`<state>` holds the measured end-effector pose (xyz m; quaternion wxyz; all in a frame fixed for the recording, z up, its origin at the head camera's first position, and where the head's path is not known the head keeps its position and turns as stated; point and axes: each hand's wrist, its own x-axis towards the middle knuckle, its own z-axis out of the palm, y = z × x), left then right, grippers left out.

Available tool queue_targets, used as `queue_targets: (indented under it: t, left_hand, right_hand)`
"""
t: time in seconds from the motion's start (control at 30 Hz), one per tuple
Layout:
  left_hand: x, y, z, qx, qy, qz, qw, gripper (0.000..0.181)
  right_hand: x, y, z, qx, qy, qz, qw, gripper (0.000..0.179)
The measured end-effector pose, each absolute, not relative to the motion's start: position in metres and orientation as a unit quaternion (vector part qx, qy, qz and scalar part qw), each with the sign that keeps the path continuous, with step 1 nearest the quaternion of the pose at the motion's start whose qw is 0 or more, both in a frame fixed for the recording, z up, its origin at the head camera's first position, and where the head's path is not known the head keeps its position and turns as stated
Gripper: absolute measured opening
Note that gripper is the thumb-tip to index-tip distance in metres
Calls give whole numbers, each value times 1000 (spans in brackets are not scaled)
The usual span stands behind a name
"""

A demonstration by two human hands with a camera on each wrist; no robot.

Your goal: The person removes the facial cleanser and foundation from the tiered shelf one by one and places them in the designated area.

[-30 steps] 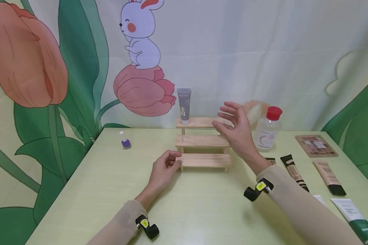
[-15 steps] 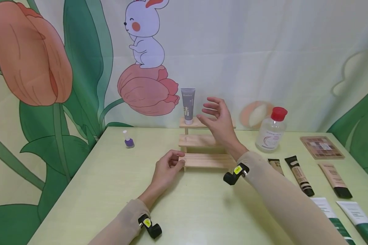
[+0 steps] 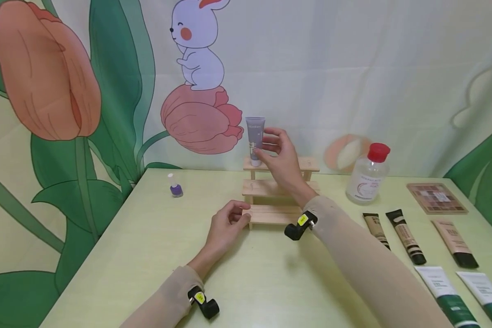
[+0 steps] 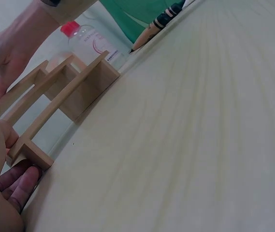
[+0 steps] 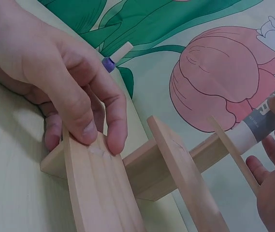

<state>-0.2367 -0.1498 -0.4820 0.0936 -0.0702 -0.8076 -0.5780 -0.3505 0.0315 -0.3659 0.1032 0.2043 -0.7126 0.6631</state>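
A grey squeeze tube (image 3: pixel 254 132) stands upright, white cap down, at the left of the top step of a three-step wooden display stand (image 3: pixel 275 210). My right hand (image 3: pixel 282 159) is round the tube's right side. Its thumb lies across the front, also seen on the tube (image 5: pixel 267 116) in the right wrist view; the other fingers are partly hidden. My left hand (image 3: pixel 226 226) grips the left end of the stand's lowest step. In the right wrist view, the left hand's (image 5: pixel 74 77) thumb and index finger press on that step's top.
Purple nail polish (image 3: pixel 176 187) stands at the left. Right of the stand are a red-capped clear bottle (image 3: pixel 366 180), a makeup palette (image 3: pixel 436 198), a beige tube (image 3: pixel 455 243), black-and-tan tubes (image 3: pixel 406 237) and green-and-white tubes (image 3: pixel 447 294). A printed curtain (image 3: pixel 311 68) hangs behind.
My right hand has moved left along the top step to the grey tube, and its fingers have closed in on it. The left hand has kept its place on the stand. The view has shifted slightly.
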Motion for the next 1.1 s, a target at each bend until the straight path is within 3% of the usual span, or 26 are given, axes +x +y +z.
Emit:
queue_targets:
  t: [0.27, 0.63, 1.1]
  left_hand:
    - [-236, -149, -483, -68, -810, -575, 95, 18]
    - [-236, -149, -481, -66, -812, -573, 93, 19]
    - [-235, -148, -481, -63, -812, -572, 93, 20]
  right_hand:
    - [-351, 27, -367, 201, -729, 645, 111, 46]
    - [-347, 37, -366, 195, -720, 654, 124, 44]
    - [-334, 84, -360, 191, -704, 665, 159, 46]
